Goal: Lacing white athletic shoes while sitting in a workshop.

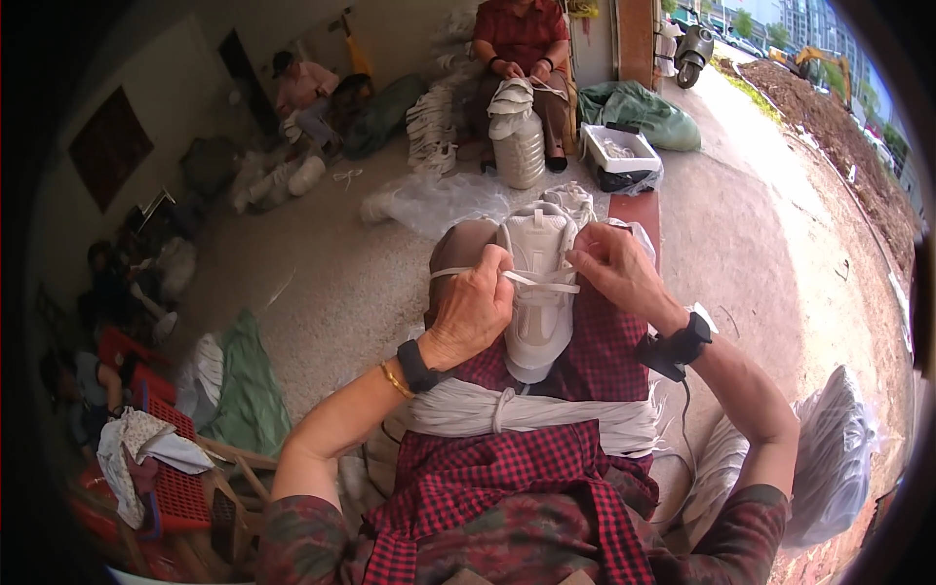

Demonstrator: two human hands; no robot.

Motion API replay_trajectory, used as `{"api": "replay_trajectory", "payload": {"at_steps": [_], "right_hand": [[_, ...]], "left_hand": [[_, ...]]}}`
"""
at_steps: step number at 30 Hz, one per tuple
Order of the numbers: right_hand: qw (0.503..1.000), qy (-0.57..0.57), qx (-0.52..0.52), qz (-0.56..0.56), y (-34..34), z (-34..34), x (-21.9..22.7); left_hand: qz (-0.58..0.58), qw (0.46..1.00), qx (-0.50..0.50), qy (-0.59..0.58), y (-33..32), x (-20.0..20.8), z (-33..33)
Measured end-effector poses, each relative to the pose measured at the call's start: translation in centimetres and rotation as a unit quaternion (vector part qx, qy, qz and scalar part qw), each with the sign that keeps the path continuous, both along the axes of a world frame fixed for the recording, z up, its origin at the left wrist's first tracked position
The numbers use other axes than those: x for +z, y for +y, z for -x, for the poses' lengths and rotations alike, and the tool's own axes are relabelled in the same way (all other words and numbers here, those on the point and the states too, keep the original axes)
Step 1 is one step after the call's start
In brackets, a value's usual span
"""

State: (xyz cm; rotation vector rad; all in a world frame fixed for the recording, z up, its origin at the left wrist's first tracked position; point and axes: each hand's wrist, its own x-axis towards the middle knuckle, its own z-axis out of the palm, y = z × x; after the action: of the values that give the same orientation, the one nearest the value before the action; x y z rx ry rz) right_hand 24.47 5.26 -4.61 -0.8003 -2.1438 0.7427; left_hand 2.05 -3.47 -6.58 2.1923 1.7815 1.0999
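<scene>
The red checked apron [497, 468] spreads below both hands, and a bundle of white laces [565, 417] lies across it. The pale shoe [534, 336] sits between the hands, toe toward the person. The left hand [473, 307] pinches a lace [541, 287]; the right hand [619, 268] curls at the shoe's edge, its grip unclear. Between them the lace crosses the shoe loosely: lacing seems partly done, with slack to tighten and no bow visible.
</scene>
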Motion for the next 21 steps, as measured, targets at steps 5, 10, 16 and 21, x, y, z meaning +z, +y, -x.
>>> {"api": "replay_trajectory", "payload": {"at_steps": [5, 10, 16, 21], "right_hand": [[0.919, 0.292, 0.032, 0.265, 2.7, -1.5, 0.5], [0.920, 0.310, -0.003, 0.240, 3.6, -2.9, -0.4], [0.945, -0.096, 0.048, -0.309, -1.6, -2.1, 2.1], [0.974, -0.144, 0.133, -0.117, -3.0, -1.7, 2.8]], "left_hand": [[-0.006, 0.997, -0.051, -0.062, 0.3, -0.3, -0.1], [0.005, 0.993, -0.063, -0.099, -0.1, 0.4, 0.4], [-0.123, 0.989, 0.014, 0.078, 0.7, 0.6, 2.6], [-0.082, 0.993, -0.011, 0.086, 1.2, 0.0, 2.5]]}}
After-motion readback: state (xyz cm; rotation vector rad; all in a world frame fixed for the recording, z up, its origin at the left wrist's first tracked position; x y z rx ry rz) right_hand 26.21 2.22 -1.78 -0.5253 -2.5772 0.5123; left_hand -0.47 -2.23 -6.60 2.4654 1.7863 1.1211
